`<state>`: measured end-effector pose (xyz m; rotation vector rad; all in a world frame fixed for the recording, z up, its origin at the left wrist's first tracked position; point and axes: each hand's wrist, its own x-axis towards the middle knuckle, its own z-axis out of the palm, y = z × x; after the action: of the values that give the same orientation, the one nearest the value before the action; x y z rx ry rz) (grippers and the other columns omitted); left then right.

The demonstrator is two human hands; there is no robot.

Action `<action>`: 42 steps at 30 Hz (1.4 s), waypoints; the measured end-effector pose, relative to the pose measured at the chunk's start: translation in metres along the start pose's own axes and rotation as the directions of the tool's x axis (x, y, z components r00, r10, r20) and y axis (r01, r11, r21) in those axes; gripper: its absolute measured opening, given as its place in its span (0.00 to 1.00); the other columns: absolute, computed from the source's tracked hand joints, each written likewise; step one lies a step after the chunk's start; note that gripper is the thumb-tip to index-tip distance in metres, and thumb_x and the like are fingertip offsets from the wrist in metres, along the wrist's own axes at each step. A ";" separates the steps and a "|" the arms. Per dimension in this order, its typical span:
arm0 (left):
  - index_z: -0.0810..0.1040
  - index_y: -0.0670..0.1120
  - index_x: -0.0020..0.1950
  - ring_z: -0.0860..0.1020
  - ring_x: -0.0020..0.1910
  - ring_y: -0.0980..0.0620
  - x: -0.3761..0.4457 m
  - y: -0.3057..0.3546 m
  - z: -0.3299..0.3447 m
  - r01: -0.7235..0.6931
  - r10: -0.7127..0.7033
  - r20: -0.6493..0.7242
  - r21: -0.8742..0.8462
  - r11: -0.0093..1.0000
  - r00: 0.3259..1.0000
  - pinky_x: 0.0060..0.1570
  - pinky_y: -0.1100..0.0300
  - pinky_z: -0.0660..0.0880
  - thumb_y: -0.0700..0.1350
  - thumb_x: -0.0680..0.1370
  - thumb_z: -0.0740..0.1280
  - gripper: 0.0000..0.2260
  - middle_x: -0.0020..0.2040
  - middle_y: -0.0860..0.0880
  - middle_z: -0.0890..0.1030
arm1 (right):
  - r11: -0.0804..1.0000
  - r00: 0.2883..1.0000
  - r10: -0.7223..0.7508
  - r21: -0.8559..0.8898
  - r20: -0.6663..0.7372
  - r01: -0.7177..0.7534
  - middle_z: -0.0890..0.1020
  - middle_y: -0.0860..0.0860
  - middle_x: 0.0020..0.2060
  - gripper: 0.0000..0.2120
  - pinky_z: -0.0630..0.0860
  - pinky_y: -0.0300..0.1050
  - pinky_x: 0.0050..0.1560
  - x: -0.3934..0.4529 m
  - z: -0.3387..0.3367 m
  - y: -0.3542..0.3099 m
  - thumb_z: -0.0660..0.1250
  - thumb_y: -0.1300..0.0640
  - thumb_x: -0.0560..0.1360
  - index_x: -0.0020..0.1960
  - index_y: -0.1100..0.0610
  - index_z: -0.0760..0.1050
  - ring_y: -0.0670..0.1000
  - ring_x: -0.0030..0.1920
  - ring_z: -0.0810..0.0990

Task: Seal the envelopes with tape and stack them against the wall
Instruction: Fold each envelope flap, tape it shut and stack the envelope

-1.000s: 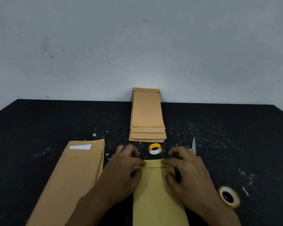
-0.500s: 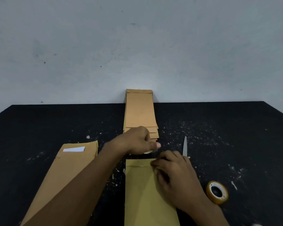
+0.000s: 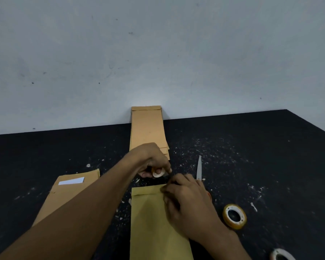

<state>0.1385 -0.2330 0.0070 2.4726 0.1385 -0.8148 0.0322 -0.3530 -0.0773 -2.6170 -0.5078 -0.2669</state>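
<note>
envelopes sit in three places on our black worktop [image 3: 270, 147]: a stack [image 3: 147, 128] at the far edge, its far end leaning on the wall [image 3: 158, 53]; a pile [image 3: 68, 194] toward the near left with a white slip [image 3: 71, 181] on top; and one envelope [image 3: 152, 222] at the near edge, middle. our left hand [image 3: 152, 162] grips a small tape roll [image 3: 158, 173] just beyond that envelope's flap. our right hand [image 3: 188, 203] rests on the envelope's right side, fingers curled at the flap corner, pinching something we cannot make out. a blade [image 3: 199, 167] lies just past it. a yellow tape roll [image 3: 234, 216] stands to the right, a white roll [image 3: 281, 255] at the near right edge.
</note>
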 end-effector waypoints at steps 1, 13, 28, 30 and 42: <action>0.77 0.44 0.31 0.69 0.26 0.52 -0.001 0.000 0.000 0.014 -0.014 0.004 0.004 1.000 1.000 0.27 0.62 0.66 0.46 0.77 0.71 0.16 0.26 0.48 0.75 | 1.000 1.000 0.001 0.004 0.004 -0.001 0.76 0.43 0.54 0.18 0.66 0.45 0.53 0.000 0.000 0.001 0.57 0.48 0.77 0.60 0.47 0.80 0.48 0.55 0.71; 0.81 0.44 0.57 0.79 0.45 0.50 -0.030 -0.040 0.002 -0.193 0.220 -0.028 -0.593 0.782 0.975 0.41 0.55 0.76 0.39 0.82 0.62 0.09 0.49 0.44 0.86 | 0.999 0.999 -0.010 0.046 -0.042 0.012 0.76 0.40 0.53 0.15 0.62 0.41 0.53 -0.002 -0.001 0.003 0.61 0.50 0.76 0.60 0.47 0.81 0.45 0.55 0.70; 0.82 0.45 0.60 0.82 0.46 0.54 -0.064 -0.095 0.052 -0.470 0.293 -0.387 -0.825 0.312 0.874 0.41 0.58 0.80 0.39 0.77 0.67 0.12 0.56 0.49 0.85 | 0.926 0.970 0.034 0.372 -0.241 0.060 0.76 0.39 0.57 0.17 0.74 0.37 0.59 0.000 -0.010 -0.011 0.73 0.44 0.67 0.56 0.43 0.82 0.42 0.62 0.74; 0.82 0.44 0.60 0.83 0.48 0.53 -0.063 -0.098 0.057 -0.463 0.314 -0.380 -0.848 0.256 0.870 0.41 0.60 0.79 0.40 0.75 0.69 0.13 0.55 0.47 0.85 | 0.884 0.975 0.039 0.463 -0.220 0.069 0.75 0.39 0.59 0.15 0.73 0.39 0.61 0.001 -0.008 -0.018 0.72 0.41 0.67 0.53 0.41 0.83 0.44 0.65 0.73; 0.79 0.45 0.65 0.78 0.64 0.53 -0.071 -0.101 0.057 -0.605 0.336 -0.562 -0.796 0.028 0.756 0.65 0.55 0.73 0.41 0.73 0.70 0.19 0.62 0.51 0.82 | 0.733 0.979 0.116 0.680 -0.166 0.029 0.76 0.42 0.55 0.12 0.72 0.35 0.57 0.003 -0.009 -0.044 0.64 0.40 0.76 0.45 0.45 0.83 0.49 0.63 0.75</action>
<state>0.0254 -0.1708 -0.0364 1.1331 -0.1128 0.0121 0.0168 -0.3201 -0.0511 -1.8498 -0.3768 -0.2602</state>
